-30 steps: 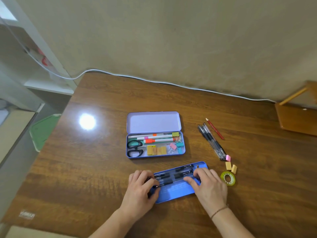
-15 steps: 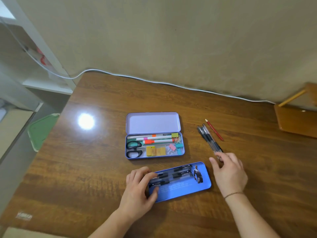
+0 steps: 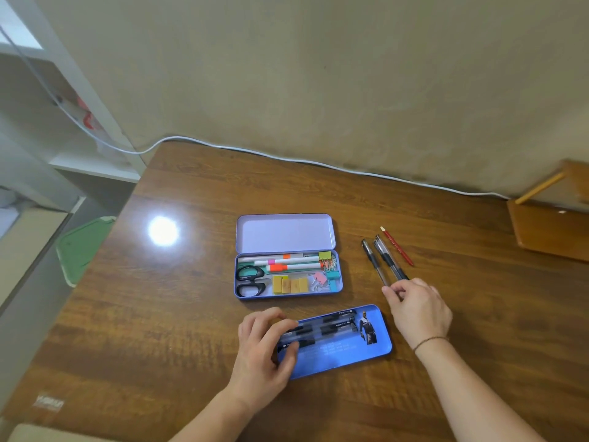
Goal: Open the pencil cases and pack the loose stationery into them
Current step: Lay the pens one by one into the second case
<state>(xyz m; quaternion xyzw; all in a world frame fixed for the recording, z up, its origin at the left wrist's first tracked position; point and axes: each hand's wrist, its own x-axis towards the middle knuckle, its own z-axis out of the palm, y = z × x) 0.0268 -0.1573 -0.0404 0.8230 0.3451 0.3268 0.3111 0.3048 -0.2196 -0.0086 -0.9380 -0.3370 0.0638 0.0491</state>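
Observation:
A purple tin pencil case lies open mid-table, its lid folded back. It holds markers, scissors, yellow erasers and binder clips. Nearer me, a blue pencil case holds several black pens. My left hand covers its left end, fingers and thumb curled around those pens. To the right, two loose black pens lie beside a red pencil. My right hand pinches the near ends of the loose pens. Anything lying beneath that hand is hidden.
A white cable runs along the table's back edge by the wall. A wooden stand sits at the far right. Off the table's left edge lie a green tray and white shelves.
My right hand left the blue case, moved right and away, and closed its fingers on the near ends of the loose black pens. My left hand stayed on the blue case.

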